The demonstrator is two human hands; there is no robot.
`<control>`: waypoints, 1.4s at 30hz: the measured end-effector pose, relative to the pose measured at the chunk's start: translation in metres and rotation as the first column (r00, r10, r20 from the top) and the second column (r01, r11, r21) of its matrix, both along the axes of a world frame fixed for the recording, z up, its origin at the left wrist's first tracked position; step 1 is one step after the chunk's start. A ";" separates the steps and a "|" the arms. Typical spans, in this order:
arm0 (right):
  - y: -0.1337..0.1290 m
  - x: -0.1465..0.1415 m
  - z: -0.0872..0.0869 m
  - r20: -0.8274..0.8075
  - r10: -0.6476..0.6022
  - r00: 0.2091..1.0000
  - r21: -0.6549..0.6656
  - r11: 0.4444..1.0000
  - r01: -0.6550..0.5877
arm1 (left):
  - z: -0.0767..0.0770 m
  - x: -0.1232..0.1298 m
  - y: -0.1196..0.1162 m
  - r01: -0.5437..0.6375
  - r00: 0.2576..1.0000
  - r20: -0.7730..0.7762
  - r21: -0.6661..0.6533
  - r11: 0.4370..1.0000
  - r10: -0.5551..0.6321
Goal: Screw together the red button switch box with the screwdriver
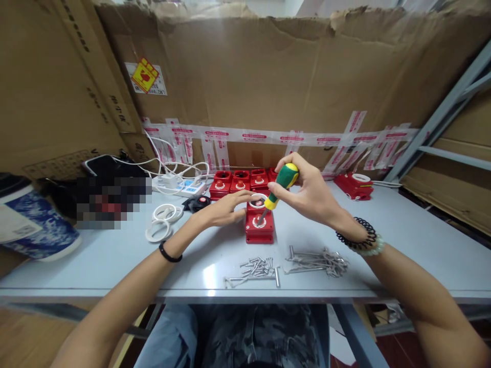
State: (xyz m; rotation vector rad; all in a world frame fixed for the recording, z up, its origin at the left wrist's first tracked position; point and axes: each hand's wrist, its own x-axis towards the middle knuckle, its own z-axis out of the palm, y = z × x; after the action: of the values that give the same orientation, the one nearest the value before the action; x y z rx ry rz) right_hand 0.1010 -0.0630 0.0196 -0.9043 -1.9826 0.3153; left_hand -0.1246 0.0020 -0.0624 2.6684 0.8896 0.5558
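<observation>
A screwdriver with a green and yellow handle is gripped in my right hand. Its shaft slants down to the left, and the tip meets the face of a red box around a round white marking. My left hand steadies that box from its left and far side, thumb and fingers against it. A white ring surrounds a dark round part at the box's far end. Closer to me lie a pile of loose screws and a heap of metal rods.
Several more red boxes stand in a row at the back; another red box lies at right. White rings, a small black part and a power strip are at left. Cardboard walls off the table's far edge.
</observation>
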 end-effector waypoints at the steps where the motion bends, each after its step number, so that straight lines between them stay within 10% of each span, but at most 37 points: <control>1: 0.001 -0.003 -0.001 0.005 0.019 1.000 -0.003 1.000 -0.019 | 0.001 0.000 -0.001 -0.010 1.000 -0.002 0.028 1.000 0.010; 12: -0.003 -0.003 -0.008 0.105 0.024 0.994 -0.043 0.999 -0.020 | 0.025 -0.008 -0.018 -0.105 0.993 -0.033 0.165 0.981 0.112; 22: -0.001 0.007 -0.006 0.105 -0.037 0.994 0.008 0.999 0.036 | 0.002 -0.002 -0.011 -0.015 1.000 -0.017 -0.039 0.999 0.015; 42: -0.005 -0.004 -0.006 0.299 -0.268 0.916 0.131 0.962 0.239 | 0.003 -0.004 -0.008 -0.065 0.998 -0.013 0.005 0.998 0.065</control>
State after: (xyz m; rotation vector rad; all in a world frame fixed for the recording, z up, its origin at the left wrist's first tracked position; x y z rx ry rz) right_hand 0.0972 -0.0679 0.0140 -1.1973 -2.1138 -0.0751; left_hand -0.1284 -0.0065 -0.0597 2.6590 0.9825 0.5559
